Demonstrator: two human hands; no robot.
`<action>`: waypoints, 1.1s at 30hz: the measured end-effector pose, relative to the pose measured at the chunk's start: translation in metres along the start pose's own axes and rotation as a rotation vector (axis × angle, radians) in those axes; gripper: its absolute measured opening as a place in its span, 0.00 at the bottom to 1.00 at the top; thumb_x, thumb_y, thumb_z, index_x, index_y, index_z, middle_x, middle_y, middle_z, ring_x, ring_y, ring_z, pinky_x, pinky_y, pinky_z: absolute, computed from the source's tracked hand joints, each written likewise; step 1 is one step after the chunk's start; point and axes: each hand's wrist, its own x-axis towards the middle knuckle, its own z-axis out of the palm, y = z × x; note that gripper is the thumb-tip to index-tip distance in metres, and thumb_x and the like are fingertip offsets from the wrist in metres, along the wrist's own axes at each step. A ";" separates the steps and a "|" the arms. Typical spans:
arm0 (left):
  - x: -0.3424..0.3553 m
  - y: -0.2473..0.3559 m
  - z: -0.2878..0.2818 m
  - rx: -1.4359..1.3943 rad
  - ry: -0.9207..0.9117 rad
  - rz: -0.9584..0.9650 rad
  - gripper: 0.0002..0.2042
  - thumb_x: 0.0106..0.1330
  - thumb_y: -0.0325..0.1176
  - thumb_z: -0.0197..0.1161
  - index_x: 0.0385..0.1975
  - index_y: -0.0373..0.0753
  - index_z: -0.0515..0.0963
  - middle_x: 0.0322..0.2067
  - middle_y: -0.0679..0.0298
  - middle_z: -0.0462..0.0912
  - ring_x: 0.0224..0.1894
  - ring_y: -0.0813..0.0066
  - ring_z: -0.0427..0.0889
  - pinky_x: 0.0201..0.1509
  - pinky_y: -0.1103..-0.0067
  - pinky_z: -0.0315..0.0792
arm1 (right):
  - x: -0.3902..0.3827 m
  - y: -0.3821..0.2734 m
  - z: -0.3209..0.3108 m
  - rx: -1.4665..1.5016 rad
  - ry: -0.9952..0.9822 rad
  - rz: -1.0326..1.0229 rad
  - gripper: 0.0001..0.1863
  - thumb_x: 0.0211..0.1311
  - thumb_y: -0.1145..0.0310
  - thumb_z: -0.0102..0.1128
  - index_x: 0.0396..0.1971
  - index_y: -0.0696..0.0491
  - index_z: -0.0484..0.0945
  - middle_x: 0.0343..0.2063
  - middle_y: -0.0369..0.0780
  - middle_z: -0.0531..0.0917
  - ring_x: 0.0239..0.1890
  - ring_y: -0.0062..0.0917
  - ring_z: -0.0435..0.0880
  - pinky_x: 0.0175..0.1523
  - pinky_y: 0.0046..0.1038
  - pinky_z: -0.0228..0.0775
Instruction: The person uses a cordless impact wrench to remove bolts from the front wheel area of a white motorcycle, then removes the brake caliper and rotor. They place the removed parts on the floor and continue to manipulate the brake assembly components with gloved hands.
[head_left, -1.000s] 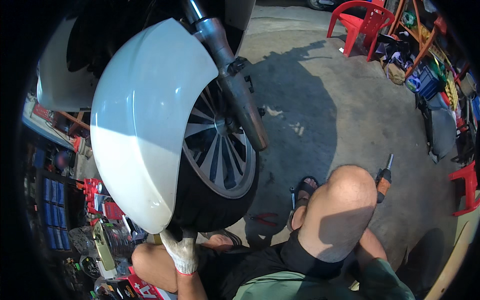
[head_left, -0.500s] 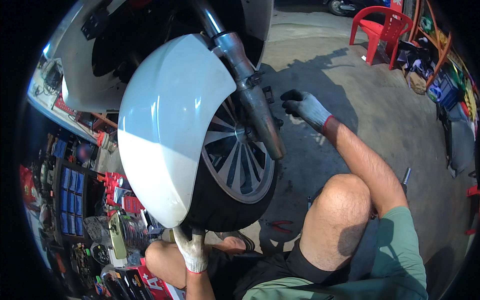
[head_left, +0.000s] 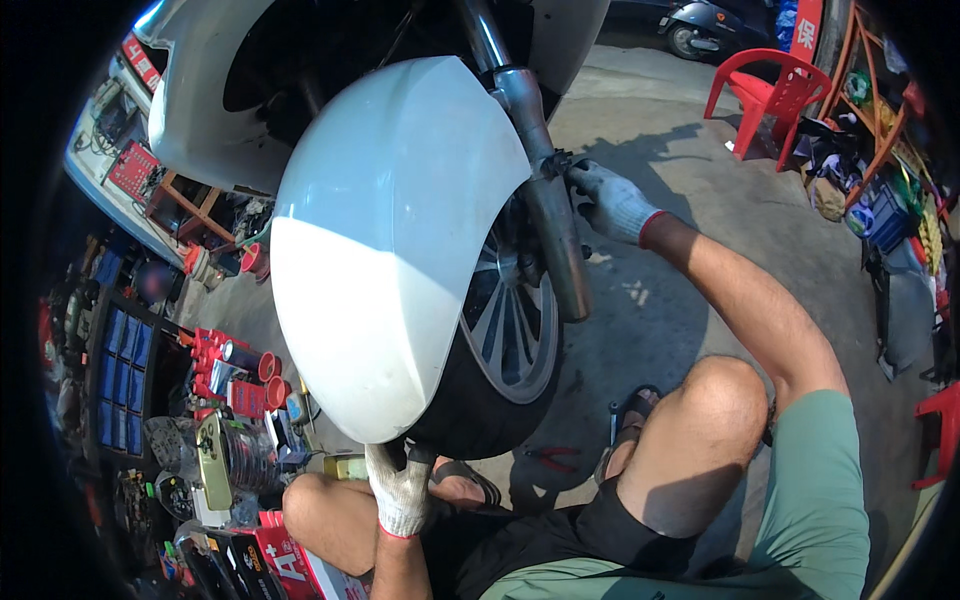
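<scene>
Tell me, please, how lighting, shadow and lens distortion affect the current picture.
Head view: a hard sunlight edge crosses the white fender, bright below, shaded above; head view: dark shadow covers part of the concrete floor right of the wheel; head view: the fisheye rim falls to black at the corners, with the far-left edge too dark for detail.

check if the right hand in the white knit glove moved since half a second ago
Yes. Against the grey cylindrical metal fork leg, the white-gloved right hand has moved leftward and is now much nearer to it.

grey floor (head_left: 790, 250) bears pliers (head_left: 550, 455) (red-handled), a red chair (head_left: 757, 95).
</scene>
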 end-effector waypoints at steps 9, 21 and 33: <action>0.000 0.020 0.008 -0.063 0.019 0.011 0.29 0.60 0.22 0.67 0.63 0.28 0.66 0.54 0.55 0.76 0.51 0.68 0.75 0.57 0.74 0.71 | -0.017 0.018 -0.040 0.053 0.079 -0.069 0.30 0.55 0.81 0.69 0.61 0.53 0.74 0.54 0.47 0.78 0.56 0.45 0.79 0.59 0.39 0.78; 0.001 -0.011 -0.001 0.038 0.054 0.194 0.33 0.66 0.29 0.65 0.70 0.26 0.62 0.64 0.51 0.72 0.64 0.61 0.72 0.70 0.69 0.64 | -0.013 -0.017 -0.142 0.034 0.088 0.108 0.15 0.67 0.76 0.60 0.53 0.57 0.77 0.47 0.48 0.85 0.53 0.39 0.85 0.59 0.37 0.77; -0.040 0.044 0.036 0.229 0.273 0.671 0.14 0.65 0.31 0.62 0.45 0.29 0.74 0.39 0.55 0.74 0.43 0.63 0.75 0.49 0.70 0.68 | -0.022 -0.032 -0.152 0.407 0.183 0.114 0.16 0.71 0.70 0.59 0.56 0.58 0.80 0.48 0.44 0.86 0.53 0.28 0.83 0.63 0.33 0.74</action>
